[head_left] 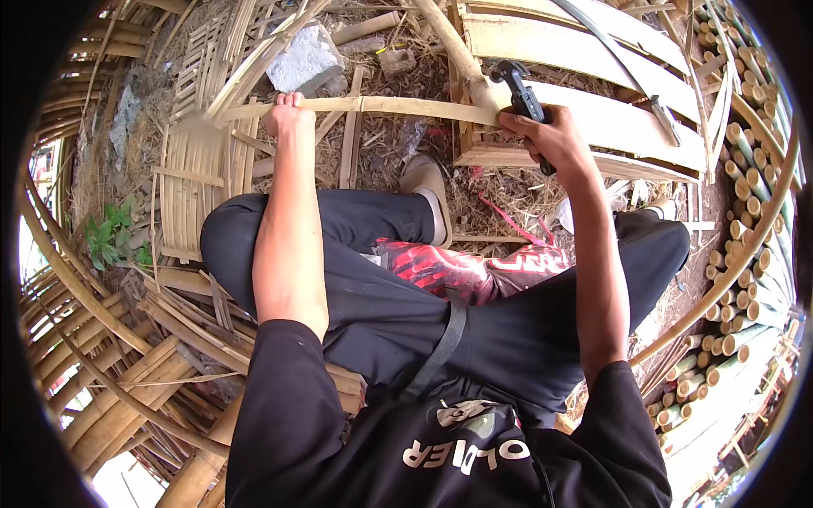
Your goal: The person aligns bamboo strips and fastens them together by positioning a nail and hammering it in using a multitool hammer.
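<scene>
Fingers of my left hand (290,113) are wrapped round a long bamboo strip (389,106) that runs sideways in front of me. My right hand (548,135) is closed round the dark handle of a hammer-like tool (521,95), its head pointing up and away. The strip's right end lies by the fingers of that hand, against a bamboo pole (461,55). Beyond the right hand stands a bench of pale slats (559,46), with a long curved blade (665,120) on it.
A grey stone block (306,61) lies beyond the left hand. Woven bamboo panels (190,186) are at the left, with a green plant (110,237). Stacked bamboo poles (745,254) fill the right side. A red patterned cloth (440,264) lies between my legs.
</scene>
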Demonstrator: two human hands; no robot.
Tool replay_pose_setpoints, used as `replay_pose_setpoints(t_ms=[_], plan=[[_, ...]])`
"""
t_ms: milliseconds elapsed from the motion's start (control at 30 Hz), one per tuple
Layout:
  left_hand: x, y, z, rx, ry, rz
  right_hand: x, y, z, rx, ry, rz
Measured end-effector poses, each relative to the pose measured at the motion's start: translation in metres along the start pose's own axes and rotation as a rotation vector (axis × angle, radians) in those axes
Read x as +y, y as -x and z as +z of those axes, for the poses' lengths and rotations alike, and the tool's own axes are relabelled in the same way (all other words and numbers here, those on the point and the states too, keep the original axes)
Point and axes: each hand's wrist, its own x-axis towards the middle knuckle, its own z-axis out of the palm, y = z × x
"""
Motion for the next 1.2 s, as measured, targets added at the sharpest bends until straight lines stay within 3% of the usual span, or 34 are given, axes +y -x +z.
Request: replay_pose_setpoints(t_ms=[367,467,667,767,867,1200], plan=[[0.005,0.018,0.01,0.062,-0.031,0.021,0.002,0.01,0.006,0.0,-0.148,-0.062],[0.006,0.015,0.012,0.075,-0.069,0.037,0.013,0.012,0.014,0.104,0.133,-0.354],[0.006,0.014,0.013,0.119,-0.074,0.037,0.02,0.013,0.025,0.236,0.151,-0.35],[0.017,-0.094,-0.014,-0.058,0.092,0.013,0.018,0.015,0.024,0.221,0.186,-0.38],[0.014,-0.008,0.011,-0.033,-0.014,-0.003,0.022,0.01,0.027,0.261,0.229,-0.37],[0.021,0.013,0.018,-0.06,-0.062,-0.001,0.024,0.012,0.038,0.335,0.146,-0.339]])
